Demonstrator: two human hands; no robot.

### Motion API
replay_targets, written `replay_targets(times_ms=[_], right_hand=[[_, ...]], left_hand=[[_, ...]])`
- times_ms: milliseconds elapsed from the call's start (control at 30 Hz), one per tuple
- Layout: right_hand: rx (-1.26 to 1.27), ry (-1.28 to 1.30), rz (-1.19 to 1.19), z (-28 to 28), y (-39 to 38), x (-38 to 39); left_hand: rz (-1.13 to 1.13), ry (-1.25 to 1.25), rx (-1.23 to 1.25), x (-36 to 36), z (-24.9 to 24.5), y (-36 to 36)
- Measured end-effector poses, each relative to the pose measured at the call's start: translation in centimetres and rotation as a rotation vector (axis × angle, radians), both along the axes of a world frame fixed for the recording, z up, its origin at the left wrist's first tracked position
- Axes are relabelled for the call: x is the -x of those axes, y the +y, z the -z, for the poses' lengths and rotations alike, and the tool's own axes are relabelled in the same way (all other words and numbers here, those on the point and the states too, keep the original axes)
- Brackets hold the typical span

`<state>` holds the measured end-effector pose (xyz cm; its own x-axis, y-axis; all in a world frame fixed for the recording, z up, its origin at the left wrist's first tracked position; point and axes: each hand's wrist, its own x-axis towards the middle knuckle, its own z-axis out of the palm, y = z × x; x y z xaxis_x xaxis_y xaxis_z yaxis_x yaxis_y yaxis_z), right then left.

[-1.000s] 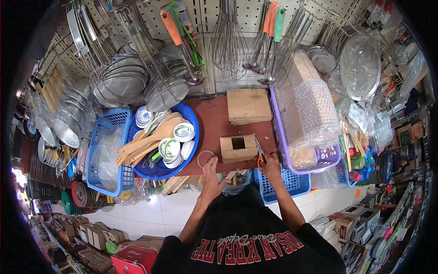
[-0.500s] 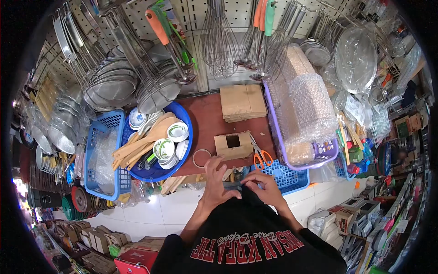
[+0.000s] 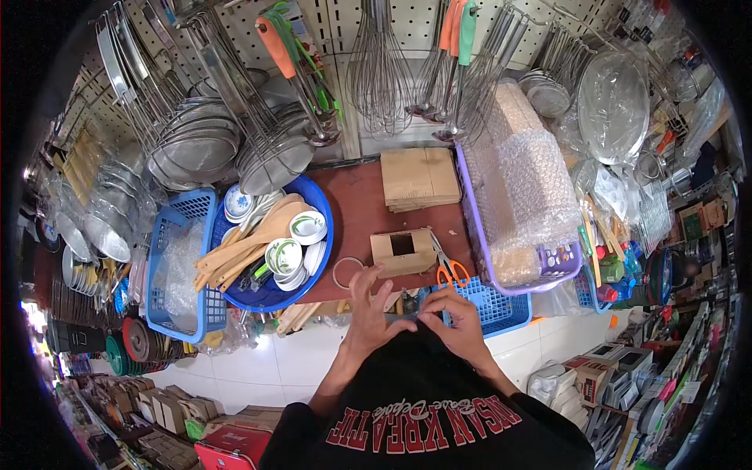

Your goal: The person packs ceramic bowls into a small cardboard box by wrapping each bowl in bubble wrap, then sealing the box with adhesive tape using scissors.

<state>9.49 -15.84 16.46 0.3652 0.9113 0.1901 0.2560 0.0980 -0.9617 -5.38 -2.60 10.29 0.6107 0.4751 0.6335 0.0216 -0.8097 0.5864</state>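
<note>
My left hand (image 3: 370,313) is raised in front of my chest, fingers spread apart, with nothing visible in it. Close beside it on the right, my right hand (image 3: 456,323) has its thumb and fingers pressed together; what they pinch, if anything, is too small to make out. Beyond the hands, a cardboard piece with a square opening (image 3: 383,249) lies on the red-brown table (image 3: 352,188). Orange-handled scissors (image 3: 452,274) lie against its right side. A tape ring (image 3: 348,272) rests to its left, and a stack of flat cardboard (image 3: 421,177) sits behind.
A blue basin (image 3: 325,227) of bowls and wooden spoons stands left, beside a blue basket (image 3: 160,258). A purple basket (image 3: 479,227) with bubble-wrapped goods is right, above a lower blue basket (image 3: 501,309). Strainers, whisks (image 3: 379,86) and ladles hang behind.
My right hand has shifted slightly, and its fingers have drawn together near my left thumb. My left hand stays spread at nearly the same place. The view has moved slightly.
</note>
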Motion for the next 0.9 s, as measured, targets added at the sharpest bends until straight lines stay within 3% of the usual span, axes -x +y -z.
replay_targets(times_ms=[133, 300, 400, 500, 700, 900], right_hand=[[0.046, -0.135, 0.298, -0.2, 0.5, 0.0], [0.078, -0.101, 0.237, 1.2, 0.4, -1.2], [0.096, -0.066, 0.200, 2.2, 0.5, -1.4], [0.107, -0.066, 0.161, 3.3, 1.0, -1.8], [0.095, -0.114, 0.110, 3.8, 2.9, -2.8], [0.112, -0.176, 0.052, 3.2, 4.2, -3.7]], left_hand=[[-0.141, 0.223, 0.071, -0.5, 1.7, 1.9], [-0.233, 0.278, 0.327, -2.4, 2.3, 4.8], [-0.144, 0.248, 0.380, -2.9, 3.9, 5.8], [-0.208, 0.163, 0.444, -3.4, 4.5, 5.6], [-0.296, 0.028, 0.423, -3.5, 6.7, 5.2], [-0.382, 0.021, 0.239, -3.4, 7.1, 5.1]])
